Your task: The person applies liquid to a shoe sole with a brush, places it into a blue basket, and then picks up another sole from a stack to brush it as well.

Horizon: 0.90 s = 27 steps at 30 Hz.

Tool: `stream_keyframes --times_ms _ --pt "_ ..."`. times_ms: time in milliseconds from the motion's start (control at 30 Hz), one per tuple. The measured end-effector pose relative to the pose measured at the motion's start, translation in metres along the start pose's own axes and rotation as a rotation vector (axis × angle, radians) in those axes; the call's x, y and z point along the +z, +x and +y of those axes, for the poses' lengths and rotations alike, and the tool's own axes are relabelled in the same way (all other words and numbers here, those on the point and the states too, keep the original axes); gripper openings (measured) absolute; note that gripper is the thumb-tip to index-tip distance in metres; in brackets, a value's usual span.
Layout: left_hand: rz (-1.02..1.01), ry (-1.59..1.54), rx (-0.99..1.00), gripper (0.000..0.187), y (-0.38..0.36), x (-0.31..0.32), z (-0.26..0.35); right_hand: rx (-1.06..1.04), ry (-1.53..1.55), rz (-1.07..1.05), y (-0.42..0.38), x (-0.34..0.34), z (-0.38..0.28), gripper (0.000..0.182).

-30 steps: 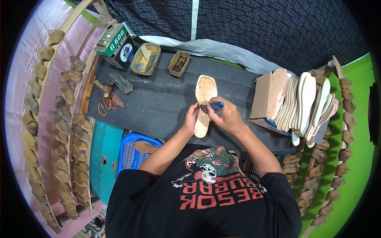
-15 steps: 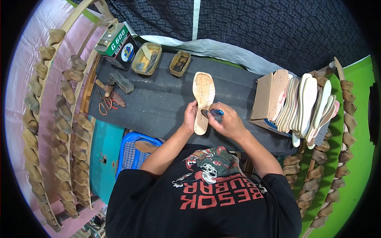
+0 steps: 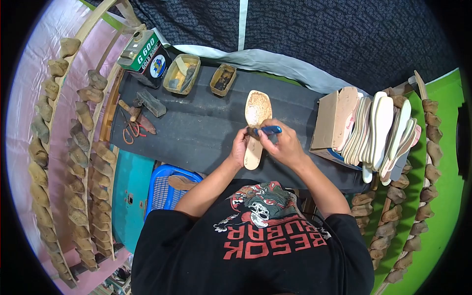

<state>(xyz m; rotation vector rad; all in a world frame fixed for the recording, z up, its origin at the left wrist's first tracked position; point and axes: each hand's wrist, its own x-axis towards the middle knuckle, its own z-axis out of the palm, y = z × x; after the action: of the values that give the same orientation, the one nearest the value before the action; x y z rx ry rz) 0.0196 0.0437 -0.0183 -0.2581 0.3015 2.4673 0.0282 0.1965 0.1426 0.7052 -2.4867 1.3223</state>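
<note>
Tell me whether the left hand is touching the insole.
Touching. The head view shows the left hand with its fingers wrapped round the narrow waist of the insole, holding it above the bench while the right hand works a blue-handled brush on it.

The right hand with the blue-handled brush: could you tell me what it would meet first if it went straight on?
Probably the insole, since the brush in the right hand points left across it.

Even, bright light falls from above, with only soft shadows under the hands. A fisheye lens bends the edges strongly and leaves black corners around a round view. The centre is sharp; the rim smears slightly. No glare shows.
</note>
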Motion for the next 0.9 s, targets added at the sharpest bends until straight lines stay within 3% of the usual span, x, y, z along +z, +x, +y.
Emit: stream_keyframes --times_ms 167,367,633,900 --pt "0.116 0.051 -0.013 0.047 -0.002 0.012 0.000 -0.049 -0.006 0.004 0.001 0.001 0.000 0.021" --pt "-0.061 0.222 -0.034 0.051 -0.002 0.014 -0.012 0.002 -0.074 0.058 0.019 -0.013 0.016 0.020" --pt "0.028 0.434 -0.051 0.056 -0.009 0.014 -0.021 0.023 -0.140 0.163 0.042 -0.031 0.026 0.017" --pt "0.043 0.520 -0.039 0.066 -0.010 0.016 -0.017 -0.008 -0.102 0.109 0.041 -0.029 0.018 0.017"
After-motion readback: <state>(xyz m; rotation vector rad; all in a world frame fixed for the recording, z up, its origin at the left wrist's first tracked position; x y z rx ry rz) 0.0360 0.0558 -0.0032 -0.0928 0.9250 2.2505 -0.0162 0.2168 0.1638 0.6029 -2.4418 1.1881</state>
